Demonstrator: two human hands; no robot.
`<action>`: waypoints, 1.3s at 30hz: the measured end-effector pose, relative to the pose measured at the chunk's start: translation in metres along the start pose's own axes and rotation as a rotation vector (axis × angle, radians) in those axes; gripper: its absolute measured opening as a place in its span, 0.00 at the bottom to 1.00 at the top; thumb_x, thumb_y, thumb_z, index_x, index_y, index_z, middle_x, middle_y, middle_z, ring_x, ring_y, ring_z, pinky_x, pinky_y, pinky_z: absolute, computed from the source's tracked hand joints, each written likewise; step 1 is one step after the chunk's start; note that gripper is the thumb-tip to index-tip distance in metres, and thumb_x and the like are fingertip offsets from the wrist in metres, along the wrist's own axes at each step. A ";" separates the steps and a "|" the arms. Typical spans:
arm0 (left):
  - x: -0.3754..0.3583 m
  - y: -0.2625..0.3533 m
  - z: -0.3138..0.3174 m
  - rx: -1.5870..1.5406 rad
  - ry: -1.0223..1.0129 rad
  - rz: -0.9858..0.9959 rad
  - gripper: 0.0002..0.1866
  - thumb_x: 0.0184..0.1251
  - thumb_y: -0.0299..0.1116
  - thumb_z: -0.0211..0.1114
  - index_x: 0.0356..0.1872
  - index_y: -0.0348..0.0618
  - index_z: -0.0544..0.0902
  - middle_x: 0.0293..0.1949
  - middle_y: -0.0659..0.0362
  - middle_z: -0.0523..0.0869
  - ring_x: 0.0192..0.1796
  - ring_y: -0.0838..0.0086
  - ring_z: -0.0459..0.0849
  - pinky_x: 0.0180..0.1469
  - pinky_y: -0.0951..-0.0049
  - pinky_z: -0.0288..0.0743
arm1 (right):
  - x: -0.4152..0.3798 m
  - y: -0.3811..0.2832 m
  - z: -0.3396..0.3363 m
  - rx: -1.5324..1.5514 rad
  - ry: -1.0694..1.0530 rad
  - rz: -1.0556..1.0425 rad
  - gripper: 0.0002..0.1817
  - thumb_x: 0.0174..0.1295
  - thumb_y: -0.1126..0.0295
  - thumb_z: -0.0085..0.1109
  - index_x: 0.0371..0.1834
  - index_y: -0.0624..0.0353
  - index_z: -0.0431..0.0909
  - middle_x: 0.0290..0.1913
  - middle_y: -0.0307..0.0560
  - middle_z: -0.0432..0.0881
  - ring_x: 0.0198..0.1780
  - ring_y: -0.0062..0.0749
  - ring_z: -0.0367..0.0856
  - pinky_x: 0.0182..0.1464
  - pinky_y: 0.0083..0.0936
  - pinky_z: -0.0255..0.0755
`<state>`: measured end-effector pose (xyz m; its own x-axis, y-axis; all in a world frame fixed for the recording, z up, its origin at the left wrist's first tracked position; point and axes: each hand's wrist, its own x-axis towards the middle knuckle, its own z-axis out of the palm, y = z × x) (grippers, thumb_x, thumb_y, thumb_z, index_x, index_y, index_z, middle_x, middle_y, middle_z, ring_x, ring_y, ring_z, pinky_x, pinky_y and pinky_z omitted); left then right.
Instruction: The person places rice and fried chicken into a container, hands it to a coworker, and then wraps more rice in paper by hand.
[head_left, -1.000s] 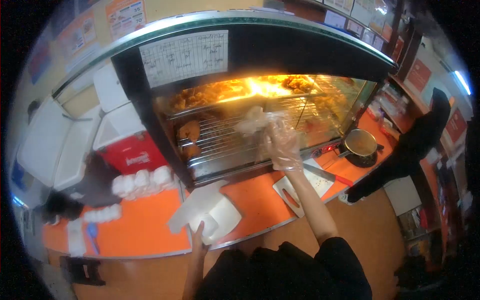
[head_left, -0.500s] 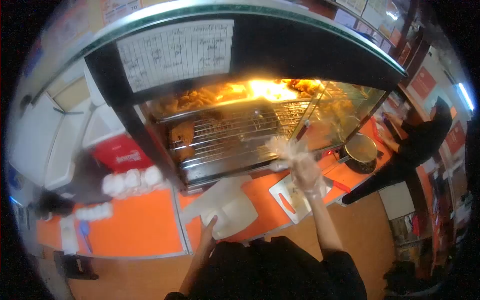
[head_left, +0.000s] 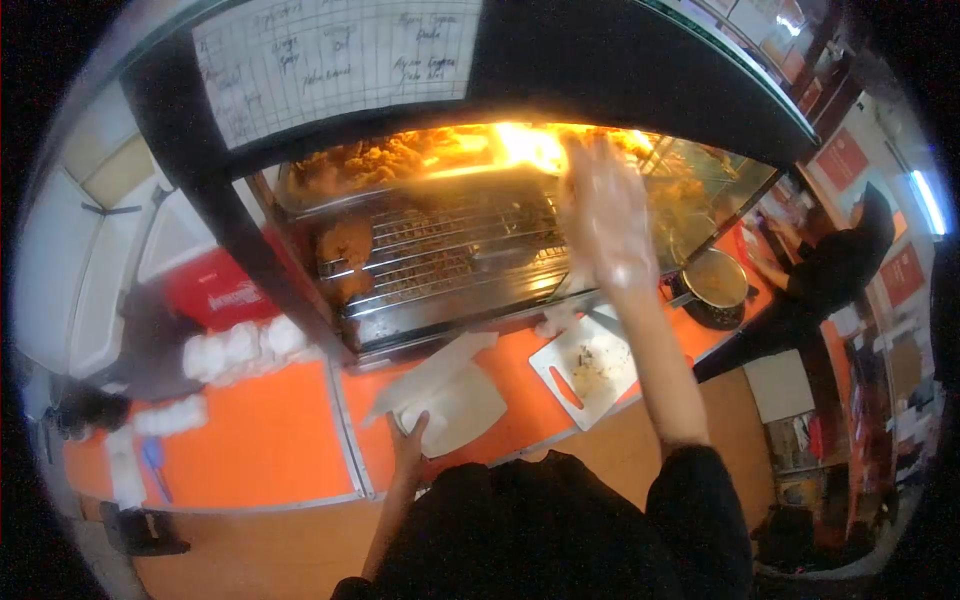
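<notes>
Low at the counter's front edge, my left hand is closed on a pale paper wrapper, thumb on top. A small white rounded bundle lies on the paper by the thumb. My right hand, in a clear plastic glove, reaches up at the front of the lit food warmer, blurred, with its fingers stretched out. Beyond the fingertips lie fried pieces on the bright upper shelf. More fried pieces sit at the left of the wire rack.
Right of the wrapper is a white cutting board with crumbs. A pot stands farther right, near a person in black. White bundles are stacked on the orange counter at left. A glass panel covers the warmer's right side.
My gloved right hand has risen from above the cutting board toward the warmer's upper shelf. My left hand stays on the wrapper. The head view has shifted slightly.
</notes>
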<state>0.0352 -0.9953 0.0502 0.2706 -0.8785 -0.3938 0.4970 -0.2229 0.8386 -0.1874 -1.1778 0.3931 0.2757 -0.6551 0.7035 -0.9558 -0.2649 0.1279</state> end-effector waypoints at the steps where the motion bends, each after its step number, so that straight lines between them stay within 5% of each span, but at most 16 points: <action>1: 0.003 -0.008 -0.003 0.055 0.032 0.013 0.36 0.64 0.28 0.68 0.69 0.43 0.57 0.58 0.51 0.74 0.59 0.61 0.75 0.56 0.63 0.77 | 0.023 0.007 0.015 -0.125 -0.027 0.007 0.25 0.53 0.73 0.59 0.58 0.60 0.74 0.46 0.56 0.81 0.49 0.50 0.79 0.52 0.43 0.73; 3: 0.001 -0.007 -0.004 0.124 0.045 0.029 0.33 0.64 0.28 0.67 0.67 0.42 0.60 0.56 0.52 0.75 0.58 0.62 0.76 0.56 0.63 0.76 | 0.065 0.021 0.009 -0.223 -0.502 0.108 0.28 0.59 0.66 0.54 0.66 0.57 0.70 0.63 0.60 0.74 0.65 0.51 0.71 0.68 0.42 0.63; 4: -0.002 -0.001 -0.002 0.134 0.025 0.032 0.32 0.64 0.28 0.67 0.66 0.41 0.61 0.56 0.52 0.75 0.58 0.62 0.77 0.56 0.63 0.76 | 0.084 0.029 0.017 -0.228 -0.564 0.149 0.29 0.59 0.66 0.55 0.66 0.57 0.70 0.63 0.60 0.74 0.65 0.50 0.71 0.68 0.42 0.63; 14: 0.011 -0.003 -0.017 0.045 -0.043 0.078 0.30 0.67 0.32 0.65 0.67 0.42 0.62 0.56 0.52 0.76 0.58 0.64 0.77 0.59 0.65 0.74 | 0.117 0.057 0.055 0.006 -0.448 0.317 0.30 0.58 0.61 0.59 0.66 0.57 0.70 0.63 0.56 0.75 0.64 0.45 0.72 0.67 0.37 0.64; 17: 0.009 0.006 -0.018 0.001 -0.074 -0.010 0.43 0.64 0.32 0.68 0.74 0.50 0.51 0.62 0.51 0.72 0.62 0.60 0.74 0.61 0.59 0.74 | 0.125 0.057 0.061 0.017 -0.428 0.340 0.31 0.58 0.60 0.60 0.66 0.57 0.70 0.62 0.55 0.76 0.63 0.44 0.72 0.66 0.36 0.64; 23: 0.024 -0.017 -0.032 0.158 -0.098 0.137 0.41 0.64 0.32 0.68 0.73 0.48 0.53 0.62 0.51 0.71 0.62 0.59 0.74 0.60 0.59 0.74 | 0.138 0.053 0.074 0.055 -0.392 0.390 0.32 0.58 0.57 0.62 0.66 0.57 0.70 0.62 0.53 0.77 0.63 0.41 0.73 0.66 0.33 0.65; 26: 0.012 -0.004 -0.022 0.102 -0.074 0.080 0.29 0.66 0.34 0.66 0.64 0.37 0.64 0.57 0.51 0.75 0.60 0.64 0.75 0.62 0.65 0.70 | 0.143 0.053 0.080 0.077 -0.372 0.418 0.33 0.58 0.56 0.63 0.66 0.57 0.70 0.62 0.52 0.77 0.62 0.39 0.73 0.65 0.32 0.65; 30: 0.004 0.012 -0.010 0.079 -0.102 0.071 0.30 0.67 0.33 0.65 0.66 0.39 0.62 0.57 0.51 0.74 0.62 0.63 0.73 0.63 0.64 0.69 | 0.145 0.053 0.083 0.160 -0.320 0.468 0.34 0.58 0.54 0.65 0.66 0.57 0.70 0.62 0.50 0.78 0.62 0.37 0.74 0.65 0.30 0.66; 35: -0.018 0.052 0.025 -0.072 -0.114 0.062 0.40 0.66 0.32 0.66 0.73 0.51 0.52 0.63 0.52 0.70 0.64 0.60 0.72 0.62 0.58 0.72 | 0.113 0.064 0.080 0.666 -0.214 0.591 0.35 0.57 0.52 0.67 0.66 0.57 0.71 0.61 0.48 0.78 0.61 0.35 0.75 0.64 0.28 0.66; 39: -0.017 0.050 0.040 -0.053 -0.031 0.076 0.37 0.66 0.33 0.66 0.72 0.51 0.54 0.63 0.52 0.69 0.64 0.60 0.71 0.62 0.58 0.72 | 0.081 0.066 0.072 1.082 -0.166 0.686 0.36 0.57 0.50 0.68 0.66 0.56 0.71 0.61 0.47 0.79 0.61 0.33 0.75 0.64 0.26 0.67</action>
<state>0.0225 -1.0081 0.1134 0.2837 -0.9048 -0.3177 0.5190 -0.1337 0.8442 -0.2208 -1.2991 0.4083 -0.1512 -0.9435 0.2950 -0.3592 -0.2256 -0.9056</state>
